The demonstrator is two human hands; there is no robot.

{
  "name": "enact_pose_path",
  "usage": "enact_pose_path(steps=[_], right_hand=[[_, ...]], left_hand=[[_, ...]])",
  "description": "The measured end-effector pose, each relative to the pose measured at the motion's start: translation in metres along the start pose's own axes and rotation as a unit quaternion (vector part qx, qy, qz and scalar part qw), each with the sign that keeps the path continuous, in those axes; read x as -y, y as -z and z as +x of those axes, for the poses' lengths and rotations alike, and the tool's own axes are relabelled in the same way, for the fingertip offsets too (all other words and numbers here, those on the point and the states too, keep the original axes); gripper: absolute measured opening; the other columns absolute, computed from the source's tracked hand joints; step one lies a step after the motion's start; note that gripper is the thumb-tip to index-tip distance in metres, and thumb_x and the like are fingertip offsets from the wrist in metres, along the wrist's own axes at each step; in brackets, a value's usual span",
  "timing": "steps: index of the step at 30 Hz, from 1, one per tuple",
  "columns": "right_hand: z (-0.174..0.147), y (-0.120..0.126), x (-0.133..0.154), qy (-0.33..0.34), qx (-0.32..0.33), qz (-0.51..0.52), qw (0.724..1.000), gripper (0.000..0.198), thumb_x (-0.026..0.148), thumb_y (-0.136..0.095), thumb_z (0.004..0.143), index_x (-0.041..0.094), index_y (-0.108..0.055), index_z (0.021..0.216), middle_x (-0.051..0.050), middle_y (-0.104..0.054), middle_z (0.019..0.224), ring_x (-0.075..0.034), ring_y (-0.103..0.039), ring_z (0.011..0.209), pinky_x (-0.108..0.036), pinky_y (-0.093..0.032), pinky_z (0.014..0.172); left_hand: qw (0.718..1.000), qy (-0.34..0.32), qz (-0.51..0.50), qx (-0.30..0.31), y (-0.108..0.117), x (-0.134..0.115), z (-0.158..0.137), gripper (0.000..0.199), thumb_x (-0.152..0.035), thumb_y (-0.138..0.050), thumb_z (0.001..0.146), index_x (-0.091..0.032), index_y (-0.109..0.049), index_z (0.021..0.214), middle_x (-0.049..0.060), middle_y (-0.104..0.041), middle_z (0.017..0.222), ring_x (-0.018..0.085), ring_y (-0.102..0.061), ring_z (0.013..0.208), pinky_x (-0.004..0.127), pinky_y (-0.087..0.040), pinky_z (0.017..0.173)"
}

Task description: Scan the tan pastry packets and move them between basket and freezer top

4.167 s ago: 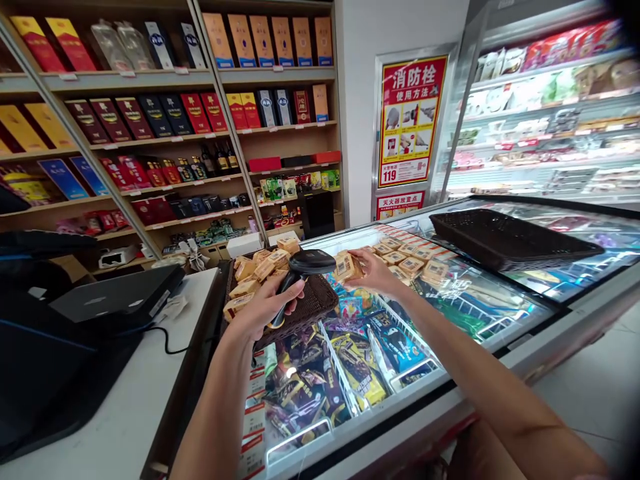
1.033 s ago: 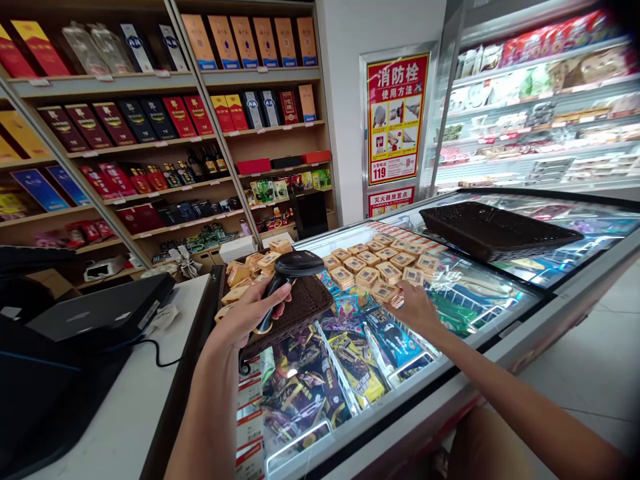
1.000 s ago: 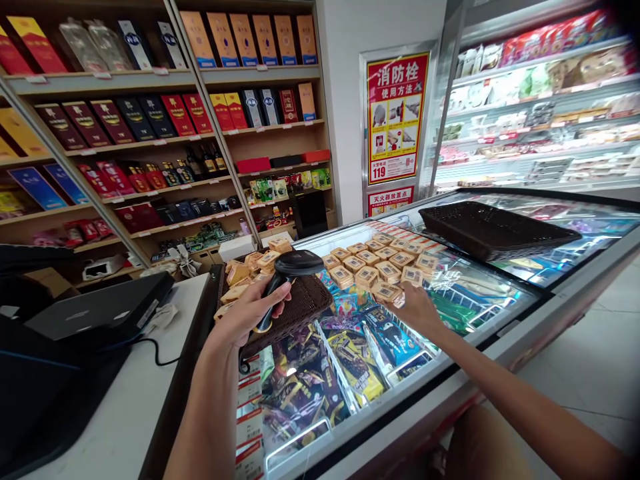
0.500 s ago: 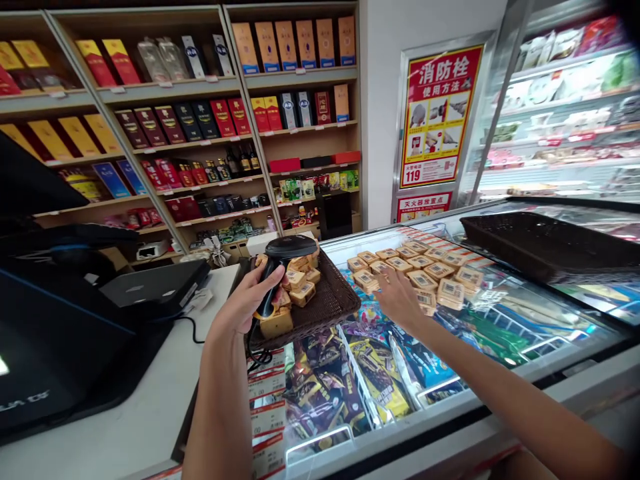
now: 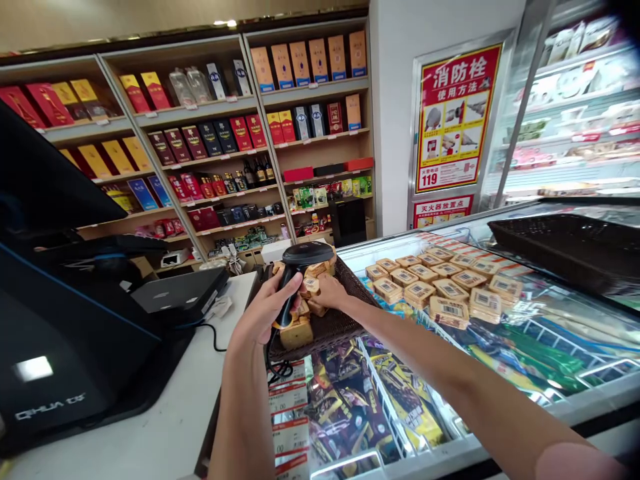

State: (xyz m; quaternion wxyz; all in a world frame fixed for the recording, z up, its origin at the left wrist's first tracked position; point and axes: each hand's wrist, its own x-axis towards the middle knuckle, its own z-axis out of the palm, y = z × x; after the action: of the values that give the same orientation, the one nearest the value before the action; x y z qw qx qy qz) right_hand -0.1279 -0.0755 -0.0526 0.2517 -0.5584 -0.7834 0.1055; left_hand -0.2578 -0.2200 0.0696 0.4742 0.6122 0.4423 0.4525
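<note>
Fingers (image 5: 280, 290) clamp scanner (image 5: 300, 263); right hand (image 5: 330, 292) pinches packet (image 5: 311, 287) (basket rim (image 5: 357, 287) close).

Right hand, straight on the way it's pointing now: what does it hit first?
The right hand points up-left into the dark woven basket. First contact would likely be the small tan wrapped packets piled there, which its fingers appear to be already touching; depth is unclear.
</note>
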Motion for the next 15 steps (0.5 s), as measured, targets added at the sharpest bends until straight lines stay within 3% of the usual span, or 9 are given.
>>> enact_pose_path(steps=[4, 8, 15], right_hand=[[-0.022, 0.020, -0.022, 0.054, -0.096, 0.020, 0.994, 0.051, 0.031, -0.069, 0.079, 0.017, -0.053, 0.125, -0.013, -0.058, 0.122, -0.029, -0.056, 0.115, -0.037, -0.049, 0.092], [-0.059, 0.044, -0.047, 0.094, -0.224, 0.007, 0.970, 0.056, 0.019, -0.061, 0.080, 0.016, -0.047, 0.134, -0.014, -0.055, 0.125, -0.029, -0.050, 0.119, -0.041, -0.048, 0.098], [-0.103, 0.067, -0.083, 0.038, -0.314, -0.014, 0.949, 0.054, 0.020, -0.063, 0.078, 0.017, -0.052, 0.131, -0.013, -0.058, 0.121, -0.030, -0.052, 0.117, -0.043, -0.047, 0.099]], left_hand=[[1.000, 0.002, 0.013, 0.011, -0.006, -0.003, 0.000, 0.041, -0.057, -0.070, 0.082, -0.018, -0.056, 0.083, -0.003, -0.054, 0.068, 0.008, -0.047, 0.055, 0.021, -0.036, 0.052], [0.999, -0.011, 0.030, 0.011, -0.014, -0.001, 0.003, 0.042, -0.058, -0.070, 0.080, -0.018, -0.057, 0.082, -0.002, -0.054, 0.072, 0.008, -0.047, 0.056, 0.022, -0.035, 0.053], [0.995, 0.004, 0.085, 0.046, -0.038, 0.001, 0.009, 0.042, -0.058, -0.070, 0.078, -0.019, -0.056, 0.080, -0.002, -0.054, 0.069, 0.011, -0.048, 0.057, 0.025, -0.036, 0.055]])
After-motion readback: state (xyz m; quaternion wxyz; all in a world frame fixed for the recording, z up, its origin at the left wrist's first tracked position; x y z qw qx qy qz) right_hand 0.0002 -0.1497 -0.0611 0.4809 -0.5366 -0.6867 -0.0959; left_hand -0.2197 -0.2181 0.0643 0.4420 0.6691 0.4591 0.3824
